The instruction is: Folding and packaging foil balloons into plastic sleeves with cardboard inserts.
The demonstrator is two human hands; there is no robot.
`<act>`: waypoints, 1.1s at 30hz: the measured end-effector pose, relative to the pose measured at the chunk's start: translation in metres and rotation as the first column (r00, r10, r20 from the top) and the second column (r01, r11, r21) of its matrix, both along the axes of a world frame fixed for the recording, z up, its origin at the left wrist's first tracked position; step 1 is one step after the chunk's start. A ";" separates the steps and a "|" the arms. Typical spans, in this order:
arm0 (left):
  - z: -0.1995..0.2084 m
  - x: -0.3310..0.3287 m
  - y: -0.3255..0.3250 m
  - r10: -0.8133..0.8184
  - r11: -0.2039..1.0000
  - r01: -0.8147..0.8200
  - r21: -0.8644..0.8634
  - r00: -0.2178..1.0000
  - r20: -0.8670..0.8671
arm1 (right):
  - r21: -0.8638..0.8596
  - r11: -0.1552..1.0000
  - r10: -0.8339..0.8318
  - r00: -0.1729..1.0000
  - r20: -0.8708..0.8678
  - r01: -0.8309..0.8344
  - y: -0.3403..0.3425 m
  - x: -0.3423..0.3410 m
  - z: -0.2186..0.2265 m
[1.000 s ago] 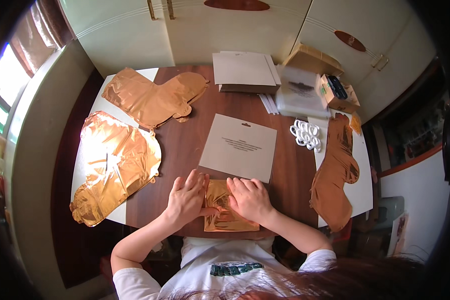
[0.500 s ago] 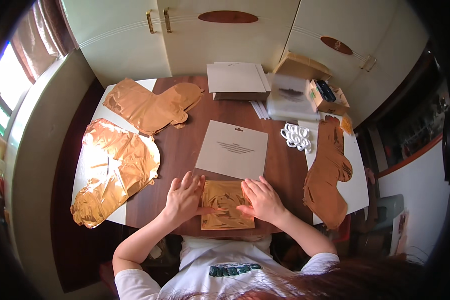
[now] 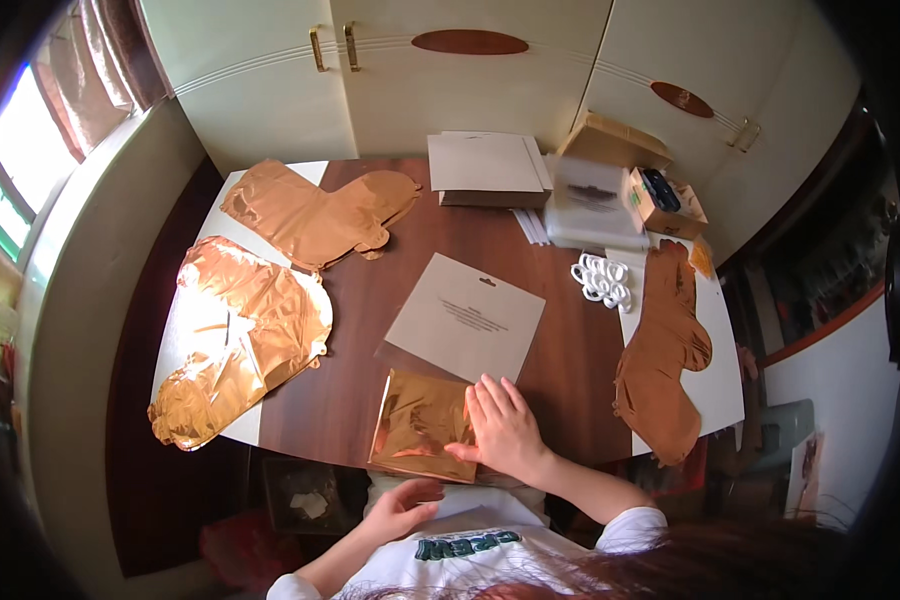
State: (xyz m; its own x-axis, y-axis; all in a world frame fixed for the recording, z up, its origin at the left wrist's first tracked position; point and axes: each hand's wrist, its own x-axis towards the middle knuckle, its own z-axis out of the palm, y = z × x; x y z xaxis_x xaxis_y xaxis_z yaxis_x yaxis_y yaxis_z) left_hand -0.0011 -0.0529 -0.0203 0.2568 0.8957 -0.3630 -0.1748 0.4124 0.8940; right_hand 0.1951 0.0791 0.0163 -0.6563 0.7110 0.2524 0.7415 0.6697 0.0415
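Observation:
A copper-coloured foil balloon (image 3: 415, 425), folded into a flat square, lies at the table's near edge, turned slightly. My right hand (image 3: 510, 435) rests along its right side, fingers stretched out and the thumb over the foil. Nothing is held in that hand. My left hand (image 3: 398, 513) hovers off the near edge, in front of my shirt and apart from the foil, its fingers loosely bent and holding nothing. Just beyond the folded square lies a white card (image 3: 470, 318) with a hang hole and printed lines, seemingly in a clear sleeve.
Flat foil balloons lie in piles at far left (image 3: 315, 215), left (image 3: 255, 335) and right (image 3: 665, 350). White ribbon coils (image 3: 602, 280) sit right of the card. Behind stand stacked white cards (image 3: 488, 165), clear sleeves (image 3: 595, 215) and a small box (image 3: 667, 205) with a dark object.
My left hand has left the foil square and dropped back toward my body. The square and the card have turned clockwise, with my right hand still on the square.

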 end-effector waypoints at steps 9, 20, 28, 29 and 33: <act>-0.008 0.013 0.000 0.442 0.865 -0.276 -0.418 0.813 0.380 | -0.061 0.992 0.102 0.991 -0.083 -0.107 -0.011 -0.006 -0.002; -0.003 0.010 -0.003 0.458 0.861 -0.295 -0.415 0.804 0.379 | -0.090 0.986 0.111 0.956 -0.271 -0.140 0.065 -0.018 -0.024; 0.003 0.000 -0.002 0.471 0.879 -0.374 -0.294 0.777 0.418 | -0.066 0.986 0.123 0.929 -0.349 -0.156 0.068 -0.018 -0.032; 0.004 -0.001 0.000 0.471 0.879 -0.375 -0.293 0.777 0.417 | -0.027 0.985 0.147 0.917 -0.371 -0.169 0.067 -0.019 -0.029; 0.014 0.000 0.008 0.473 0.873 -0.369 -0.319 0.799 0.371 | -0.174 0.966 0.099 0.899 -0.427 -0.189 0.061 -0.017 -0.023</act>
State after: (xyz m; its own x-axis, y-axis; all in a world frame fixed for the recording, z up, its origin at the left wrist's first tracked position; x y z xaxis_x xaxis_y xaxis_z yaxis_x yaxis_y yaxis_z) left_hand -0.0007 -0.0453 -0.0068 0.0477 0.8605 -0.5072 -0.7167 0.3831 0.5827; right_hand 0.1780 0.1401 -0.0066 -0.6247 0.6821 0.3802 0.5560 0.7304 -0.3967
